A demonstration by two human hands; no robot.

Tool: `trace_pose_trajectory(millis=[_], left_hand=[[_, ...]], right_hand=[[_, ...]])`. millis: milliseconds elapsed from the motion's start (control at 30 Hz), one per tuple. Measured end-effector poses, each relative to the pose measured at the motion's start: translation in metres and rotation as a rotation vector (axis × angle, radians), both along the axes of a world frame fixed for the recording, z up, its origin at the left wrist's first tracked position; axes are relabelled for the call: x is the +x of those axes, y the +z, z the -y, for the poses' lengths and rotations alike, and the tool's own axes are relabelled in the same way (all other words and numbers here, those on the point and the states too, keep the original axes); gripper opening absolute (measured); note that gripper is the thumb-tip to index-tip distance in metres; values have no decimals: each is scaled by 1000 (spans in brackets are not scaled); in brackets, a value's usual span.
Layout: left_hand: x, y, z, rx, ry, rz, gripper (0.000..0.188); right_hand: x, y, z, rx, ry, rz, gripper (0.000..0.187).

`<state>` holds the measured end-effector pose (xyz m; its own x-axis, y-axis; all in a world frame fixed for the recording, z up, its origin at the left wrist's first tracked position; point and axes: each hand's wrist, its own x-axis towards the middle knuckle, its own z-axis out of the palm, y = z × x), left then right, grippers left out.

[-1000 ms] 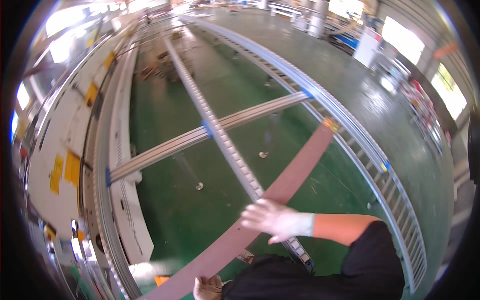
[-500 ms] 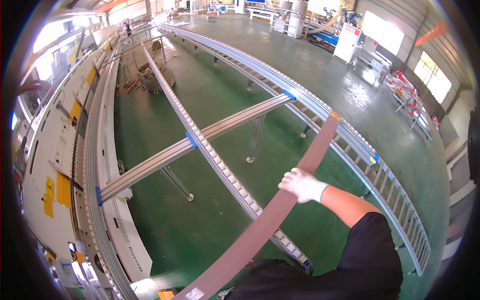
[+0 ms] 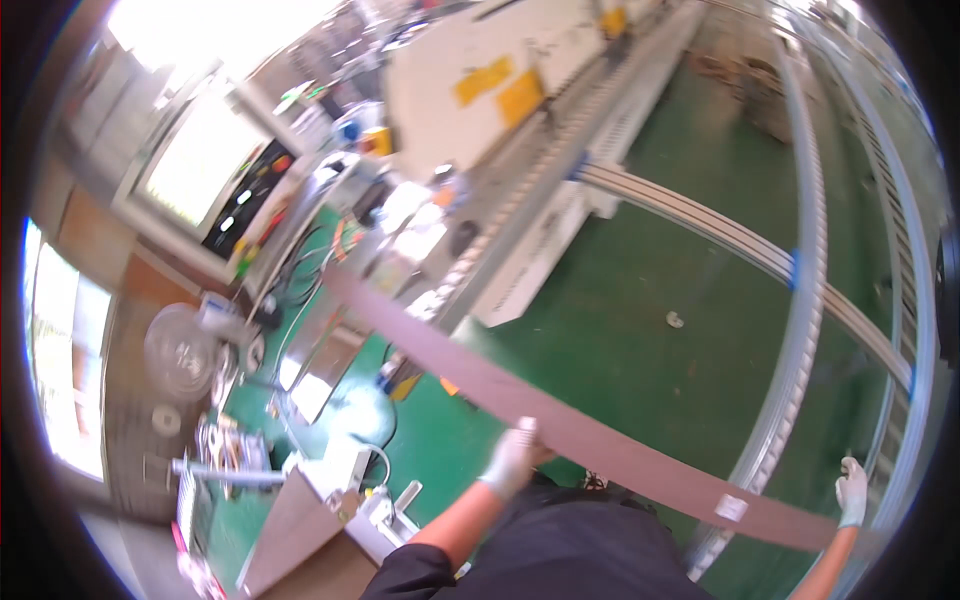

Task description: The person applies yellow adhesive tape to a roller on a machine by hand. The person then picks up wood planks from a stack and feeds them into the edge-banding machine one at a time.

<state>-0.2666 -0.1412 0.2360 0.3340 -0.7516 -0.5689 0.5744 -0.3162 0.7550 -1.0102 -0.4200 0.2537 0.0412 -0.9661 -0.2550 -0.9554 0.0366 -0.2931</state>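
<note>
A long, narrow mauve-brown board (image 3: 590, 430) slants across in front of my body, a small white label (image 3: 731, 508) near its right end. My left hand (image 3: 515, 458), in a white glove, is closed on the board's near edge around its middle, the thumb up and the fingers partly hidden beneath. Out to the right, my gloved right hand (image 3: 851, 492) is off the board, just beyond its right end and beside the roller rails. Its fingers look loosely bent and hold nothing that I can see.
A roller rail (image 3: 800, 330) runs along on the right, joined by a crossbeam (image 3: 690, 215) to the long white machine (image 3: 470, 80). On the left are a screen (image 3: 205, 165), a round clear-looking fan (image 3: 182, 350), cables, and a brown panel (image 3: 295, 530) on a stand.
The view has swung left, toward the machine's end and the screen. The board now slants the other way. My left hand has come into view gripping it; my right hand has let go.
</note>
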Motion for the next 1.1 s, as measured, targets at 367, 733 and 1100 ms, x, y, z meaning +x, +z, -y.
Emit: trace_pose_trajectory(millis=[367, 733, 1100], left_hand=[[54, 2, -17, 139, -867, 588, 48], [372, -72, -48, 287, 451, 1481, 26], [466, -10, 27, 421, 393, 1415, 34]], right_hand=[[694, 8, -53, 337, 978, 265, 68], [744, -9, -49, 377, 848, 163, 55], [761, -16, -37, 287, 778, -4, 56]])
